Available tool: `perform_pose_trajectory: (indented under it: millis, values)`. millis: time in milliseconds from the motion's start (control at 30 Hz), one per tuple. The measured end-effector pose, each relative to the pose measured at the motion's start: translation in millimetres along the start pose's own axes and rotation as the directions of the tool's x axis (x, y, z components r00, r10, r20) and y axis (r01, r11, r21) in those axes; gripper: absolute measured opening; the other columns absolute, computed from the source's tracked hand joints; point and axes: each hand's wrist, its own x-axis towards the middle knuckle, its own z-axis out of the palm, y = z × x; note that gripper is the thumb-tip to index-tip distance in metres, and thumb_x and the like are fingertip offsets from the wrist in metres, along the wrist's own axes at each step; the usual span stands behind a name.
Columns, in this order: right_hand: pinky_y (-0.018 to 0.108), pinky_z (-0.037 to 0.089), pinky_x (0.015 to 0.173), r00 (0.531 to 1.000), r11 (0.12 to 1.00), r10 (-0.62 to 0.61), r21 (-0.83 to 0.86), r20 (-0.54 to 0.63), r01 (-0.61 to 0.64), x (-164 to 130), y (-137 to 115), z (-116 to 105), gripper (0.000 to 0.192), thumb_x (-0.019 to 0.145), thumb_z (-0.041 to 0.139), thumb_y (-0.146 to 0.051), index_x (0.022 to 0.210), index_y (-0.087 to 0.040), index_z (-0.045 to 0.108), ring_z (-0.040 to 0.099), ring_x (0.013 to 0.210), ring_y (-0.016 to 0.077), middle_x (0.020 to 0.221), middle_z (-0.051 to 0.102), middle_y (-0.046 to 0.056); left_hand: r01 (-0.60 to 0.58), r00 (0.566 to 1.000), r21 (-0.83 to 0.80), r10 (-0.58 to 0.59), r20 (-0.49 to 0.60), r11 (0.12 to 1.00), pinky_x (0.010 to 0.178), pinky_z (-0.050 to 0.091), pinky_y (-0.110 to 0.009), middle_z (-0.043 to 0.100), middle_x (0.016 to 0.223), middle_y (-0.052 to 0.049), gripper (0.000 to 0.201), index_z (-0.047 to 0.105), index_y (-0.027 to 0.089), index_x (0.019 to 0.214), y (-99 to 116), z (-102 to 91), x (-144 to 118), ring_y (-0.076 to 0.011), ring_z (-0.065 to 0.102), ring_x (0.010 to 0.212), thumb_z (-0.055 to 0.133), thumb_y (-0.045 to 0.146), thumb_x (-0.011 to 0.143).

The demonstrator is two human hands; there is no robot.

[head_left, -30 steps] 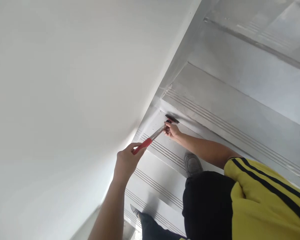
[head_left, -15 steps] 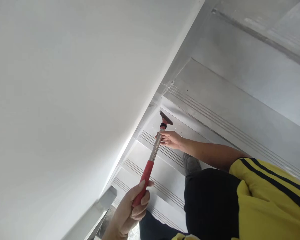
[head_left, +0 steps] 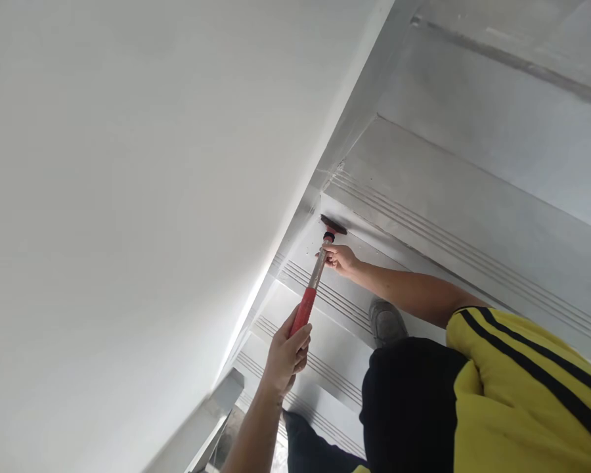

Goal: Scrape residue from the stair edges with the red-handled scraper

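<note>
A long-handled scraper [head_left: 318,268] has a red grip, a metal shaft and a wide dark blade head. My left hand [head_left: 288,355] is closed round the red grip from below. Higher up, my right hand [head_left: 341,258] holds the metal shaft between its fingers, just below the head. The blade [head_left: 333,225] sits at the inner corner of a grey stair step [head_left: 369,259], near the wall end, where the riser meets the tread. Small pale specks lie on that tread.
A smooth white wall surface [head_left: 152,164] fills the left side. Grooved stair treads [head_left: 423,230] rise toward the upper right. My grey shoe [head_left: 387,322] stands on a step. A metal beam-like edge [head_left: 201,420] runs at the lower left.
The scraper has slid up and slightly right, its blade now in the step's inner corner. Both my hands have moved with it, the left one further up; more of my left forearm shows.
</note>
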Motion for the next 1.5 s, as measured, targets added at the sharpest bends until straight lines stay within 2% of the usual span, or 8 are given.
perform_pose_trajectory:
  millis: [133, 300, 767, 900, 1067, 1200, 1333, 1500]
  values:
    - [0.022, 0.033, 0.046, 0.995, 0.998, -0.067, 0.013, 0.07, 0.066, -9, -2, 2, 0.016, 0.079, 0.056, -0.019, 0.065, -0.014, 0.052, 0.054, 0.052, 0.012, 0.055, 0.061, 0.006, -0.012, 0.999, 0.051, 0.01, 0.038, 0.999, 0.034, 0.016, -0.015, 0.035, 0.053, 0.01, 0.081, 0.023, 0.023, 0.141, -3, -2.5, -7, -0.0018, 0.021, 0.038, 0.064, 0.04, 0.072]
    - [0.022, 0.028, 0.041, 1.0, 0.999, -0.027, -0.022, -0.004, 0.027, -1, 0, 2, 0.02, 0.082, 0.052, -0.017, 0.062, -0.015, 0.05, 0.046, 0.043, 0.0094, 0.05, 0.058, 0.005, -0.025, 0.996, 0.046, 0.02, 0.089, 0.999, 0.035, 0.013, -0.015, 0.029, 0.053, 0.011, 0.078, 0.026, 0.019, 0.139, 0, -10.0, 4, -0.0021, 0.018, 0.04, 0.063, 0.036, 0.072]
    - [0.022, 0.033, 0.043, 0.998, 0.999, -0.015, -0.036, 0.058, 0.017, -8, 6, -12, 0.016, 0.08, 0.054, -0.018, 0.065, -0.015, 0.05, 0.052, 0.051, 0.0112, 0.064, 0.066, 0.011, -0.06, 0.987, 0.08, 0.047, 0.154, 0.995, 0.037, 0.013, -0.016, 0.033, 0.054, 0.01, 0.079, 0.023, 0.021, 0.14, -16, -19.0, 5, -0.0018, 0.019, 0.039, 0.062, 0.038, 0.074]
    - [0.021, 0.029, 0.04, 1.0, 0.997, 0.016, -0.077, -0.026, -0.018, -8, 8, -12, 0.019, 0.079, 0.054, -0.016, 0.062, -0.016, 0.046, 0.047, 0.045, 0.0096, 0.058, 0.064, 0.009, -0.051, 0.994, 0.087, 0.042, 0.098, 0.995, 0.036, 0.011, -0.016, 0.03, 0.052, 0.011, 0.083, 0.024, 0.019, 0.14, -18, -18.1, 7, -0.0023, 0.017, 0.039, 0.064, 0.038, 0.07]
    - [0.022, 0.031, 0.042, 0.998, 0.998, -0.048, -0.035, 0.042, 0.05, -12, 7, -14, 0.017, 0.079, 0.053, -0.018, 0.064, -0.017, 0.047, 0.048, 0.046, 0.0105, 0.057, 0.063, 0.008, -0.06, 0.975, 0.091, 0.039, 0.217, 0.994, 0.037, 0.016, -0.016, 0.033, 0.054, 0.01, 0.073, 0.024, 0.023, 0.14, -17, -16.8, 2, -0.0026, 0.021, 0.04, 0.059, 0.036, 0.077]
    - [0.022, 0.027, 0.039, 0.999, 0.993, -0.025, -0.119, -0.049, 0.019, -9, 11, -18, 0.019, 0.078, 0.052, -0.015, 0.061, -0.017, 0.045, 0.047, 0.042, 0.0103, 0.052, 0.061, 0.007, -0.032, 0.986, 0.124, 0.01, 0.168, 0.992, 0.036, 0.015, -0.016, 0.034, 0.053, 0.01, 0.076, 0.021, 0.022, 0.141, -21, -16.2, 6, -0.0028, 0.021, 0.038, 0.059, 0.034, 0.076]
    - [0.022, 0.028, 0.039, 0.995, 0.99, -0.101, -0.105, -0.011, 0.1, -9, 16, -22, 0.019, 0.076, 0.057, -0.022, 0.061, -0.017, 0.046, 0.05, 0.046, 0.0119, 0.054, 0.062, 0.008, -0.036, 0.972, 0.131, 0.004, 0.237, 0.991, 0.036, 0.02, -0.016, 0.037, 0.055, 0.01, 0.08, 0.016, 0.022, 0.143, -23, -17.0, 6, -0.0029, 0.025, 0.039, 0.059, 0.038, 0.076]
    - [0.022, 0.025, 0.037, 0.996, 0.977, -0.075, -0.202, -0.054, 0.063, -11, 19, -25, 0.022, 0.074, 0.058, -0.022, 0.058, -0.018, 0.044, 0.045, 0.04, 0.0099, 0.051, 0.061, 0.008, -0.028, 0.97, 0.165, -0.013, 0.242, 0.986, 0.035, 0.019, -0.016, 0.036, 0.053, 0.01, 0.081, 0.018, 0.02, 0.142, -30, -24.8, 14, -0.003, 0.024, 0.038, 0.06, 0.038, 0.076]
